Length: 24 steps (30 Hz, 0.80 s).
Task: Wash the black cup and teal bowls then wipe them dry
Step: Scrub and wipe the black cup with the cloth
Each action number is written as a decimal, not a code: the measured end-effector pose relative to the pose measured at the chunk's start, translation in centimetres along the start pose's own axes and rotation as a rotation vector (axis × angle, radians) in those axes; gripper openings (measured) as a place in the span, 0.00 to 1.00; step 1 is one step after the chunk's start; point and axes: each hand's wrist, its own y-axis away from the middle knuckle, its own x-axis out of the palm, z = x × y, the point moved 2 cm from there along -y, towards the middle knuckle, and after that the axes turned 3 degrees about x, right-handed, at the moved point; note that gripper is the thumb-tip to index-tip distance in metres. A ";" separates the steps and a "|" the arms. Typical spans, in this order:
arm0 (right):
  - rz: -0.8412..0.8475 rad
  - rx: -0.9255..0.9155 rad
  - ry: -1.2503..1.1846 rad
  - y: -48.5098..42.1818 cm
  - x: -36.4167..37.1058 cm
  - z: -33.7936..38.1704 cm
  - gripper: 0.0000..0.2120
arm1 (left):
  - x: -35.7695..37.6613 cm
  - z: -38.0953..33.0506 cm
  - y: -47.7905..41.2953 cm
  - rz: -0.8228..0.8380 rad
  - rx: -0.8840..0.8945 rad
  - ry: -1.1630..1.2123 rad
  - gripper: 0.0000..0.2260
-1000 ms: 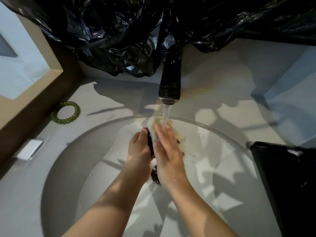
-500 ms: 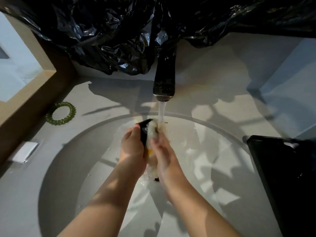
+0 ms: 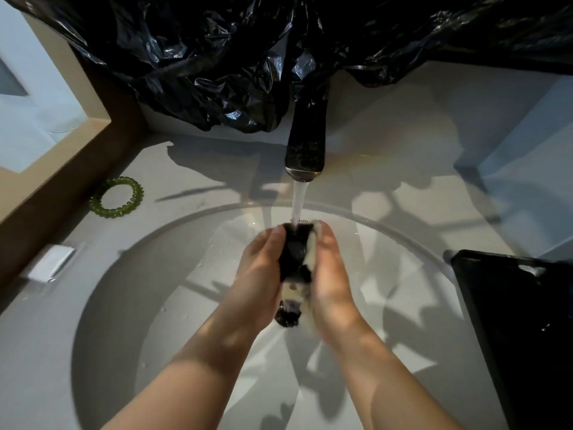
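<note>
Both my hands are together in the white sink basin (image 3: pixel 124 305), just under the running water (image 3: pixel 299 200) from the dark tap (image 3: pixel 307 141). My left hand (image 3: pixel 260 268) grips the small black cup (image 3: pixel 294 252), its fingers curled around the cup's left side. My right hand (image 3: pixel 331 274) holds a pale sponge (image 3: pixel 312 243) against the cup's right side. Most of the cup is hidden between my palms. No teal bowls are in view.
The dark drain (image 3: pixel 286 319) lies below my hands. A black tray (image 3: pixel 511 321) stands on the counter at the right. On the left counter are a green coiled hair tie (image 3: pixel 117 197) and a small white object (image 3: pixel 51 263). Crumpled black plastic sheeting (image 3: pixel 217 57) hangs behind the tap.
My right hand has rubbed the sponge along the cup. The cup has turned between my palms, so more of its black side shows under the stream.
</note>
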 end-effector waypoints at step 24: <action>-0.053 -0.244 0.260 1.9 1.3 -0.9 0.17 | -0.4 0.7 -0.5 -0.057 -0.045 0.068 0.16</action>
